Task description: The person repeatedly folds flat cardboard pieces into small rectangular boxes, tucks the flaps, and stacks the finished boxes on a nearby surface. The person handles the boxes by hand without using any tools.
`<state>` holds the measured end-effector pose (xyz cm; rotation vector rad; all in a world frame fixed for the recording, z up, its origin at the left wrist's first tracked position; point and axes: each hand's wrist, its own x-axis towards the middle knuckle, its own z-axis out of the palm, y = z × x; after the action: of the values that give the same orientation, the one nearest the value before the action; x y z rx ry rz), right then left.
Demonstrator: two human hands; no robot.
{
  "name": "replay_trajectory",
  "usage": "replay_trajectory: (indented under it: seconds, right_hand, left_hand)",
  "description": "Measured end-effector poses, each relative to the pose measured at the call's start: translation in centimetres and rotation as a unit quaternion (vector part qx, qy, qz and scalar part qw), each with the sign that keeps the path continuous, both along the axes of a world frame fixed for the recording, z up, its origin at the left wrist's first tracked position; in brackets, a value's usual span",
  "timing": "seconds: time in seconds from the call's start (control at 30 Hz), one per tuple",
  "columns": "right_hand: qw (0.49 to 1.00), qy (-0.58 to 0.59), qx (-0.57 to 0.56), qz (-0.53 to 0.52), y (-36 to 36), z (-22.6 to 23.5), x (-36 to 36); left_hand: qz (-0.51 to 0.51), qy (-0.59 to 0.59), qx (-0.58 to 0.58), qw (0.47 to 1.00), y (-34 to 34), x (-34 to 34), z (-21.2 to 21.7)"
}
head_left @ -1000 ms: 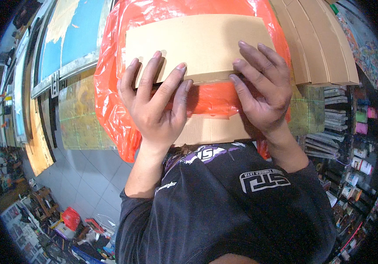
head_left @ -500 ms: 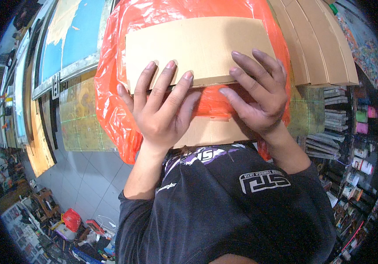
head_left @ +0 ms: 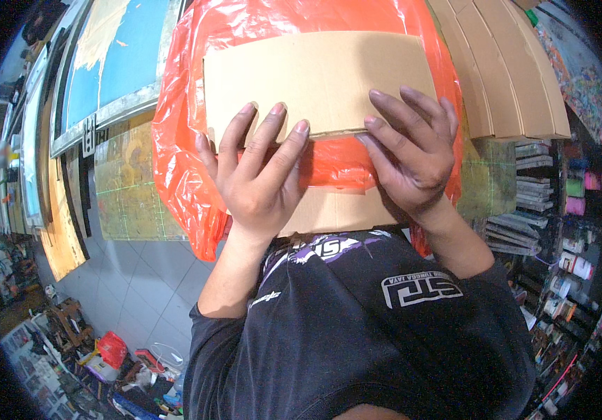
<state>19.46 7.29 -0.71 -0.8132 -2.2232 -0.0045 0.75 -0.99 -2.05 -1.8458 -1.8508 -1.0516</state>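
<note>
A flat tan piece of cardboard [head_left: 315, 80] lies across a shiny red plastic bag [head_left: 182, 161] in front of me. Whether it is a folded box or a single sheet I cannot tell. My left hand [head_left: 259, 175] is at its near left edge, fingers spread on top and the thumb mostly hidden. At the near right edge, my right hand [head_left: 416, 157] has spread fingers over the top and its thumb against the edge. Between the hands and my shirt, another strip of cardboard [head_left: 336, 210] shows below the red plastic.
A stack of tan cardboard [head_left: 504, 77] stands at the far right. On the left lies a blue framed screen [head_left: 122, 56]. Beneath the bag is a worn, grid-marked surface [head_left: 129, 189]. Cluttered shelves [head_left: 574, 266] run along the right, and assorted items [head_left: 115, 357] cover the lower-left floor.
The cardboard has slid slightly toward me and to the right. Both thumbs, earlier apart from it over the red plastic, have drawn in toward its near edge.
</note>
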Motion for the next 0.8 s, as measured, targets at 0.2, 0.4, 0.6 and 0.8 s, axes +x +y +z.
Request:
replay_trajectory:
  seconds: [0.2,0.4,0.6,0.8]
  right_hand:
    - [0.998,-0.056,0.002,-0.006,-0.5,-0.3,0.5]
    - [0.991,-0.091,-0.070,0.071,0.9,3.0,2.2]
    - [0.958,-0.139,-0.023,0.249,10.1,3.2,3.3]
    - [0.957,-0.060,-0.079,0.272,8.4,6.0,5.1]
  left_hand:
    - [0.001,-0.014,-0.017,1.000,-0.5,0.6,-0.3]
    - [-0.035,-0.041,-0.047,0.997,-0.8,0.1,1.2]
    - [0.070,-0.116,0.026,0.990,-3.0,-3.0,0.7]
    - [-0.016,-0.299,0.058,0.952,-3.1,-5.0,-1.3]
